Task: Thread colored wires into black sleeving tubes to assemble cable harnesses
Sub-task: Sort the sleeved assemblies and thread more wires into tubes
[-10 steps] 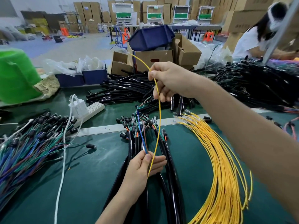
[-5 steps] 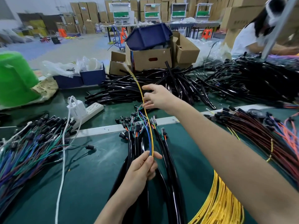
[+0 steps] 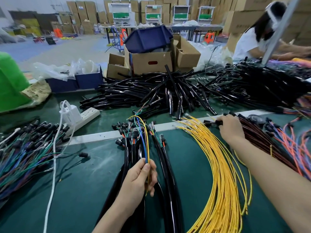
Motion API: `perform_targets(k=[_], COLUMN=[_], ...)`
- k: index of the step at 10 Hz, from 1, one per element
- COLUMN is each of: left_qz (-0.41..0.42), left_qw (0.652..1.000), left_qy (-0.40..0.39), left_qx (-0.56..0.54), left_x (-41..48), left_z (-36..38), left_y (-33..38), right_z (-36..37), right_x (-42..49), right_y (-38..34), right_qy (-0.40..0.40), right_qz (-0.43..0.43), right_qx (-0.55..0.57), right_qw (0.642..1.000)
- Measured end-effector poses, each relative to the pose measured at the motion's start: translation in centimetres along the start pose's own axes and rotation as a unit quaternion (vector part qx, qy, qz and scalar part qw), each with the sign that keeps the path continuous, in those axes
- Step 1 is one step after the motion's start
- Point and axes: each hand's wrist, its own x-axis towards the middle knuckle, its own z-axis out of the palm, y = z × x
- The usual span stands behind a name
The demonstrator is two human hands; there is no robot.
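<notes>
My left hand [image 3: 139,177] grips the open end of a black sleeving tube [image 3: 125,167], pinching a yellow wire [image 3: 146,130] and a blue wire [image 3: 142,140] that arch up out of it. Several more black sleeved harnesses [image 3: 168,165] lie under and beside that hand. My right hand [image 3: 230,128] is far right over the dark red wire bundle [image 3: 262,137], its fingers curled round a small black connector [image 3: 218,122]. A fan of loose yellow wires [image 3: 218,165] lies between the two hands.
A heap of black tubes [image 3: 151,96] fills the back of the green table [image 3: 80,190]. Blue-green wires [image 3: 21,152] lie left, orange wires [image 3: 294,142] right. A white power strip [image 3: 84,116] with cord, cardboard boxes [image 3: 149,63] and another person [image 3: 249,41] are behind.
My right hand let go of the yellow wire above the tube and moved right to the dark red bundle, taking a black connector. The yellow wire now droops in an arch from my left hand.
</notes>
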Motion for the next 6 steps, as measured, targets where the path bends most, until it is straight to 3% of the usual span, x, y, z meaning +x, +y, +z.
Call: perform_targets(k=[3, 4, 5, 6], left_qz=[-0.009, -0.015, -0.016, -0.017], left_qw=[0.999, 0.999, 0.999, 0.999], left_qy=[0.032, 0.037, 0.033, 0.025], left_qx=[-0.017, -0.020, -0.026, -0.032], left_x=[0.3, 0.5, 0.5, 0.6], left_z=[0.0, -0.2, -0.3, -0.4], left_y=[-0.3, -0.4, -0.4, -0.5], right_z=[-1.3, -5.8, -13.8, -25.2], right_x=[0.1, 1.0, 3.2, 19.4], right_y=[0.0, -2.4, -4.0, 0.2], right_qy=[0.039, 0.185, 0.303, 0.220], right_qz=[-0.016, -0.046, -0.073, -0.071], right_qx=[-0.034, 0.048, 0.211, 0.408], right_qw=[0.999, 0.980, 0.926, 0.883])
